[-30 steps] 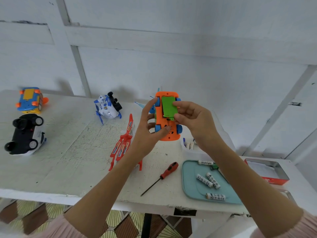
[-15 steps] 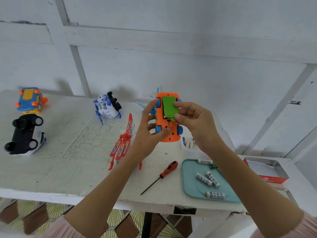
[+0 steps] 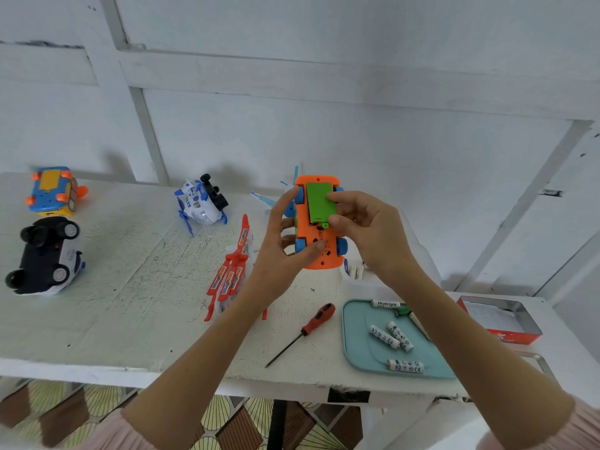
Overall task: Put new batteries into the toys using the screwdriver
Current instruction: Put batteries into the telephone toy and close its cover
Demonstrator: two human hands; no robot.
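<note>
**Green battery cover held against the orange toy car's underside**

Nearest the camera, two bare forearms with pale pink sleeve cuffs reach up over the front edge of the white painted wooden table (image 3: pixel 97 319). Just past that edge lies the red-handled screwdriver with a thin dark shaft (image 3: pixel 303 332), handle pointing away, untouched by either hand. Just beside it on the right sits a shallow teal plastic tray (image 3: pixel 360 352) holding several white AA batteries (image 3: pixel 391 336) and a small green piece near its far rim. Right of the tray stands an open red-sided metal tin (image 3: pixel 500 319).

Above the table's middle, both hands hold the orange plastic toy car with blue wheels (image 3: pixel 319 241) upright, underside facing the camera. The left hand (image 3: pixel 282 248) curls around the car's left side, thumb on the lower part of the underside and a fingertip at an upper wheel. The right hand (image 3: pixel 367 232) pinches the flat green rectangular battery cover (image 3: pixel 319 203) with thumb and fingers, against the upper part of the underside.

Behind the hands, a red-and-white toy plane (image 3: pixel 232 271) lies on the table. Farther left rest an overturned black-and-white toy car (image 3: pixel 45 254), a blue-and-yellow toy vehicle with orange wheels (image 3: pixel 53 190), and a white-and-blue toy aircraft (image 3: pixel 201 203) near the white panelled wall (image 3: pixel 357 108).
</note>
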